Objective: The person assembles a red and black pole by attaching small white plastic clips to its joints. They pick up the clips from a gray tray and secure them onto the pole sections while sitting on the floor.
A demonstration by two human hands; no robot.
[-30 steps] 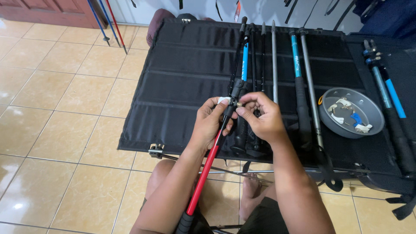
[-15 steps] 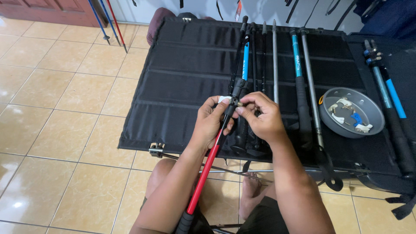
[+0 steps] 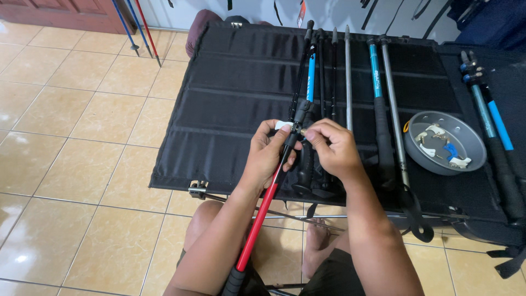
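My left hand (image 3: 269,154) grips the upper end of a red trekking pole (image 3: 263,211) that runs down between my knees to a black lower section. A small white part shows at my left fingertips. My right hand (image 3: 332,149) pinches the black clamp at the pole's top end, close against my left hand. Both hands hover over the front part of a black folding table (image 3: 219,109).
Several trekking poles lie lengthwise on the table: a blue and black pole (image 3: 310,77), a teal pole (image 3: 376,82), a silver pole (image 3: 392,98), blue poles (image 3: 490,115) at the right. A grey metal dish (image 3: 444,143) holds small parts. More poles (image 3: 137,27) lean at the back left on the tiled floor.
My hands and the red pole stay in nearly the same place; only my fingers shift slightly at the pole's top end.
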